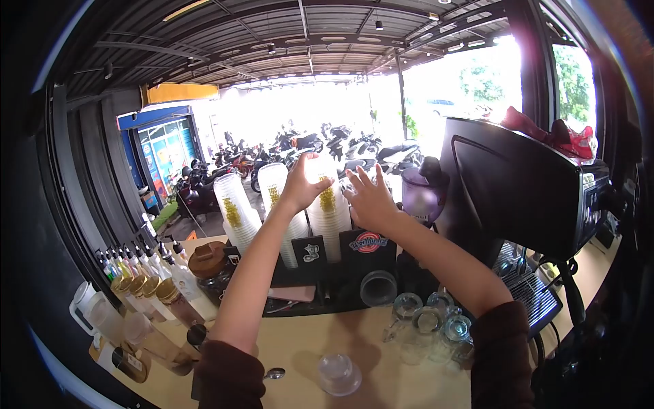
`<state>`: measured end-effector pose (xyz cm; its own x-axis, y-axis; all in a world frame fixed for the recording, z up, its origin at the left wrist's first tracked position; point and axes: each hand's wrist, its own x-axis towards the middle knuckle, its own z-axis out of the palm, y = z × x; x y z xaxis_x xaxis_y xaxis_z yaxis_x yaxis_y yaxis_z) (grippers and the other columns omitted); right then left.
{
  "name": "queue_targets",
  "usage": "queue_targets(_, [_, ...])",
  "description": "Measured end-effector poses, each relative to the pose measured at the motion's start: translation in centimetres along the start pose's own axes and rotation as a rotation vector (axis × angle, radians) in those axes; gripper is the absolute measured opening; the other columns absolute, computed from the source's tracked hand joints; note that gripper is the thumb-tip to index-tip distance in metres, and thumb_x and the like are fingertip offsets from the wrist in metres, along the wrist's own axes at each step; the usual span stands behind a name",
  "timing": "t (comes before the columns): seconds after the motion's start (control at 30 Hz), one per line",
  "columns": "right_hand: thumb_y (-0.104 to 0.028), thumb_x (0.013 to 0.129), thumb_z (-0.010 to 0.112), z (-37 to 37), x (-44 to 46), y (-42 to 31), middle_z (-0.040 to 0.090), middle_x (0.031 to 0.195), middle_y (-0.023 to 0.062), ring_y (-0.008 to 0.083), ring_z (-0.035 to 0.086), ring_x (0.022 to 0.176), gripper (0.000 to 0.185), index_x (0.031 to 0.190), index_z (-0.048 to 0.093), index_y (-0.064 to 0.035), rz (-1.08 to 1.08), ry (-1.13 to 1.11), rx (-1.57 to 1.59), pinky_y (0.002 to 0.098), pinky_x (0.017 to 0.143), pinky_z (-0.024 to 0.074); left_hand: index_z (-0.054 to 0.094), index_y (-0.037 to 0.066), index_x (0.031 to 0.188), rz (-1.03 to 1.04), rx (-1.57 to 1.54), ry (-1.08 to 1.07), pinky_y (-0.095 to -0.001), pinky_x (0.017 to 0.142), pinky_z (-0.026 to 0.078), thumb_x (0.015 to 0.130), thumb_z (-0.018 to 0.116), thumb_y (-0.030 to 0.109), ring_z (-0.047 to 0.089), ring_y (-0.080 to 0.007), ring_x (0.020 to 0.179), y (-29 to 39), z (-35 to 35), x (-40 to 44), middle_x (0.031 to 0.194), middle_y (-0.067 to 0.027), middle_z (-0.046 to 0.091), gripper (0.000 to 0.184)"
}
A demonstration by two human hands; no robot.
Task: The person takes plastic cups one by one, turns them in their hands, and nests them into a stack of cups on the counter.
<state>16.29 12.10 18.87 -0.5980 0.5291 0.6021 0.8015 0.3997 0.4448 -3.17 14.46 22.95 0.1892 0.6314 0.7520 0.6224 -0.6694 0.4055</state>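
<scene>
Both arms reach forward to the tall stacks of clear plastic cups with yellow print. My left hand is at the upper part of the third cup stack, its thumb and fingers curved around the stack's left side. On the other side of that stack is my right hand, with its fingers spread and nothing held. Left of my hands stand two more cup stacks, one at the far left and one in the middle. A clear plastic cup rests on the counter below.
Glass mugs sit on the counter at right, before a black espresso machine. A grinder hopper stands beside it. Syrup bottles, jars and a pitcher line the left. A spoon lies near my left sleeve.
</scene>
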Motion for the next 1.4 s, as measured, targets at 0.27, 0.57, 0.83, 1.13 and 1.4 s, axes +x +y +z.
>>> queue_targets(0.27, [-0.02, 0.075, 0.058, -2.6, -1.9, -1.8, 0.039, 0.136, 0.0191, 0.035, 0.032, 0.13, 0.038, 0.109, 0.059, -0.0043, 0.0, 0.143, 0.082, 0.0619, 0.105, 0.0179, 0.023, 0.004, 0.14, 0.006, 0.075, 0.085, -0.042, 0.108, 0.028, 0.076, 0.068, 0.021, 0.026, -0.0379, 0.133, 2.3, -0.4, -1.7, 0.144, -0.0255, 0.021, 0.08])
queue_targets(0.57, [-0.023, 0.081, 0.063, -12.0, -9.8, -9.2, 0.045, 0.126, 0.0159, 0.0331, 0.044, 0.119, 0.033, 0.107, 0.056, -0.0043, 0.064, 0.195, 0.645, 0.0481, 0.1, 0.0344, 0.038, 0.005, 0.131, 0.23, -0.136, -0.06, -0.039, 0.099, 0.036, 0.081, 0.062, 0.011, 0.041, -0.0245, 0.125, 9.7, -5.1, -16.9, 0.136, -0.0119, 0.041, 0.057])
queue_targets(0.83, [-0.026, 0.07, 0.077, -9.4, -21.2, -19.7, 0.047, 0.123, 0.017, 0.0288, 0.05, 0.114, 0.073, 0.127, 0.04, -0.0023, 0.399, -0.005, 1.215, 0.0388, 0.095, 0.0403, 0.039, 0.006, 0.129, -0.17, -0.538, -0.229, -0.0414, 0.097, 0.04, 0.087, 0.058, 0.012, 0.044, -0.0262, 0.123, 5.0, -2.0, -31.7, 0.134, -0.0126, 0.042, 0.046])
queue_targets(1.13, [-0.009, 0.07, 0.077, -3.8, -21.5, -24.4, 0.052, 0.113, 0.0085, 0.0167, 0.051, 0.108, 0.065, 0.123, 0.04, -0.004, 0.842, 0.134, 1.783, 0.0317, 0.092, 0.0424, 0.033, 0.005, 0.133, -0.439, -0.836, -0.3, -0.0391, 0.1, 0.038, 0.086, 0.062, 0.018, 0.039, -0.0263, 0.127, 1.8, -1.1, -37.9, 0.135, -0.0114, 0.039, 0.056])
queue_targets(1.4, [-0.013, 0.074, 0.076, -4.4, -17.7, -26.0, 0.052, 0.113, 0.006, 0.0137, 0.052, 0.104, 0.064, 0.124, 0.038, -0.0048, 0.924, 0.302, 2.023, 0.0296, 0.09, 0.0425, 0.026, 0.004, 0.136, -0.394, -1.311, -0.278, -0.0358, 0.103, 0.036, 0.071, 0.077, 0.014, 0.038, -0.023, 0.126, 1.4, -0.6, -38.6, 0.132, -0.0117, 0.037, 0.083])
